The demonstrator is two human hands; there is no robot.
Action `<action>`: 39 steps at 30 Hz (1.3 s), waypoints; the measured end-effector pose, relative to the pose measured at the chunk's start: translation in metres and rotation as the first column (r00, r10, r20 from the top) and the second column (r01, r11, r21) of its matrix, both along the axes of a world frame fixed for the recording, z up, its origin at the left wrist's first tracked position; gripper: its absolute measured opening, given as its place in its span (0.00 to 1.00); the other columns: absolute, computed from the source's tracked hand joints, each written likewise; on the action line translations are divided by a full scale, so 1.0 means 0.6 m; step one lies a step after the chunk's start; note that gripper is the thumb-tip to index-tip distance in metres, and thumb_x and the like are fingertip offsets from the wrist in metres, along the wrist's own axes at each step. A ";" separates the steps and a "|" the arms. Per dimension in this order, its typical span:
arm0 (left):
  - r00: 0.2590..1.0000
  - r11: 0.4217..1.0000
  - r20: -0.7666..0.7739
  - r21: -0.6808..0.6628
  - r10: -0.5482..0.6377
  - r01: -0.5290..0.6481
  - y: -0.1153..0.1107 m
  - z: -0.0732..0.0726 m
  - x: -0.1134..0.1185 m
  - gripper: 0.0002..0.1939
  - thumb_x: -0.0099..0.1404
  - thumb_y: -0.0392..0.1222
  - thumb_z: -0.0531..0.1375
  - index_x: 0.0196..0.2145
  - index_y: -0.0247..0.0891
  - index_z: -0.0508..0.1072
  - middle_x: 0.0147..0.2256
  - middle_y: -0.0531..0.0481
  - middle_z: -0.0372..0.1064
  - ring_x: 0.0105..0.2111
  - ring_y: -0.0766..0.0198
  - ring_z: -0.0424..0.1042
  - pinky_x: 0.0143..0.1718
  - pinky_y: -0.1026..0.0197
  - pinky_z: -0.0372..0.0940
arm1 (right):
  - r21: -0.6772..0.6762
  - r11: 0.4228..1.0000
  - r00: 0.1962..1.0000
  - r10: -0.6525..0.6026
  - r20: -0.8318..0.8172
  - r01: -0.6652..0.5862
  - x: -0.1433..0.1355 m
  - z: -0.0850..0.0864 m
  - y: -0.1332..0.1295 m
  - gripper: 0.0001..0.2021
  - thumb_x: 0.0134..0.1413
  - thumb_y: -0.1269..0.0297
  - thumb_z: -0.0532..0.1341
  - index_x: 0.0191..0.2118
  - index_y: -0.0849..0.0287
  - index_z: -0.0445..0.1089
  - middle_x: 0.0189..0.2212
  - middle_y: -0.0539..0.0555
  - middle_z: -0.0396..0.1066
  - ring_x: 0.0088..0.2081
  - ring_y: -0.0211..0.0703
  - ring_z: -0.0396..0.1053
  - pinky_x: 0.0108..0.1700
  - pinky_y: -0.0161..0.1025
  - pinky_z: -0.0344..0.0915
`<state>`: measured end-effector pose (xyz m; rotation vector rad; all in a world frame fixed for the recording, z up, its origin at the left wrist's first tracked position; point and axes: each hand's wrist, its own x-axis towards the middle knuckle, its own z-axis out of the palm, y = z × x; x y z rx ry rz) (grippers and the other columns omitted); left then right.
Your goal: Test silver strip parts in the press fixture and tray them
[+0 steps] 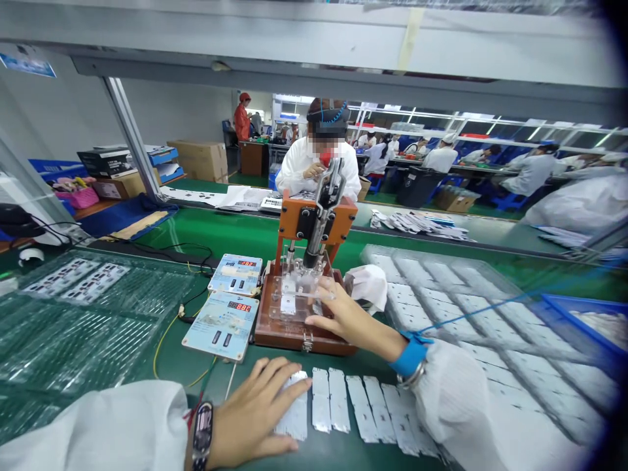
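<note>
My left hand (258, 409) lies with fingers spread over a thin white panel with small cut-outs (298, 418) on the green bench; the hand covers part of it. More white panels (321, 400) are lined up to its right. Ahead stands a hand press (318, 226) with an orange frame and a wooden base. My right hand (341, 311) reaches to its clear acrylic fixture (289, 311), thumb apart from the fingers, some fingertips partly hidden. A white piece (288, 303) sits in the fixture. My right wrist wears a blue strap (409, 356) with a cord.
Two control boxes with red displays (220, 325) and cables stand left of the press. Clear trays of white panels (456, 307) fill the right, beside a blue bin (589, 320). Green-tinted trays (98, 327) lie left. A co-worker (318, 160) sits opposite; a shelf beam (294, 39) crosses overhead.
</note>
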<state>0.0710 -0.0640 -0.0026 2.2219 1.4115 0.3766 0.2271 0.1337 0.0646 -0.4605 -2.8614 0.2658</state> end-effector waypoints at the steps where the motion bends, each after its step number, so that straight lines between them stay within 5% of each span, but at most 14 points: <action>1: 1.000 1.000 -0.009 0.018 -0.008 0.008 -0.005 0.003 -0.003 0.37 0.64 0.53 0.62 0.65 0.41 0.54 0.63 0.36 0.54 0.62 0.40 0.53 0.59 0.34 0.53 | -0.002 1.000 1.000 0.005 -0.016 -0.005 -0.005 0.002 0.001 0.16 0.60 0.52 0.57 0.44 0.59 0.69 0.52 0.63 0.64 0.56 0.51 0.61 0.56 0.51 0.64; 8: 0.996 0.967 0.017 0.235 0.092 -0.093 -0.004 0.020 -0.037 0.32 0.67 0.54 0.58 0.64 0.43 0.54 0.63 0.39 0.54 0.62 0.43 0.53 0.60 0.37 0.53 | -0.050 0.998 0.981 0.055 0.186 -0.046 -0.057 0.016 -0.017 0.20 0.65 0.51 0.50 0.58 0.46 0.64 0.61 0.53 0.61 0.64 0.50 0.53 0.66 0.60 0.47; 12: 0.970 0.921 0.050 0.307 0.237 -0.241 0.019 0.035 -0.078 0.28 0.70 0.52 0.55 0.64 0.43 0.54 0.63 0.39 0.53 0.62 0.45 0.51 0.60 0.38 0.52 | 0.037 0.997 0.982 0.054 0.183 -0.062 -0.065 0.014 -0.021 0.26 0.63 0.49 0.51 0.62 0.56 0.59 0.61 0.60 0.60 0.62 0.50 0.57 0.64 0.53 0.53; 17: 0.914 0.851 0.120 0.335 0.388 -0.405 0.072 0.053 -0.108 0.26 0.70 0.49 0.54 0.63 0.41 0.57 0.63 0.40 0.53 0.62 0.46 0.49 0.61 0.40 0.50 | 0.222 0.975 0.996 0.012 0.083 -0.031 -0.056 0.002 -0.025 0.25 0.64 0.50 0.50 0.58 0.62 0.62 0.56 0.67 0.64 0.58 0.59 0.61 0.59 0.59 0.57; 24: 0.935 0.896 0.031 0.277 0.352 -0.347 0.156 0.060 -0.065 0.26 0.71 0.49 0.53 0.63 0.38 0.60 0.63 0.39 0.54 0.63 0.42 0.48 0.61 0.38 0.49 | 0.379 0.925 1.000 -0.016 -0.003 0.016 0.027 0.007 -0.027 0.21 0.63 0.50 0.50 0.51 0.59 0.68 0.53 0.68 0.63 0.52 0.59 0.63 0.49 0.56 0.66; 29: 0.947 0.934 -0.015 0.171 0.320 -0.313 0.182 0.077 -0.043 0.26 0.71 0.53 0.52 0.64 0.47 0.59 0.63 0.48 0.56 0.64 0.39 0.48 0.61 0.35 0.44 | 0.400 0.901 0.985 -0.169 -0.033 0.168 0.130 0.033 -0.030 0.19 0.63 0.52 0.51 0.53 0.58 0.65 0.56 0.64 0.61 0.53 0.55 0.61 0.51 0.52 0.65; 34: 0.971 0.958 -0.035 0.173 0.236 -0.227 0.187 0.082 -0.046 0.27 0.70 0.60 0.49 0.63 0.51 0.61 0.63 0.50 0.58 0.62 0.41 0.54 0.61 0.37 0.46 | 0.443 0.735 0.857 -0.463 -0.226 0.513 0.238 0.061 0.042 0.23 0.63 0.49 0.49 0.55 0.60 0.63 0.52 0.65 0.64 0.51 0.56 0.63 0.51 0.55 0.63; 39: 0.960 0.955 -0.043 0.125 0.277 -0.270 0.185 0.084 -0.039 0.26 0.69 0.58 0.49 0.62 0.53 0.62 0.64 0.52 0.55 0.63 0.39 0.54 0.61 0.33 0.42 | 0.169 0.521 0.544 -0.826 -0.149 0.837 0.293 0.086 0.142 0.25 0.62 0.51 0.52 0.55 0.65 0.60 0.46 0.64 0.70 0.48 0.54 0.67 0.52 0.50 0.61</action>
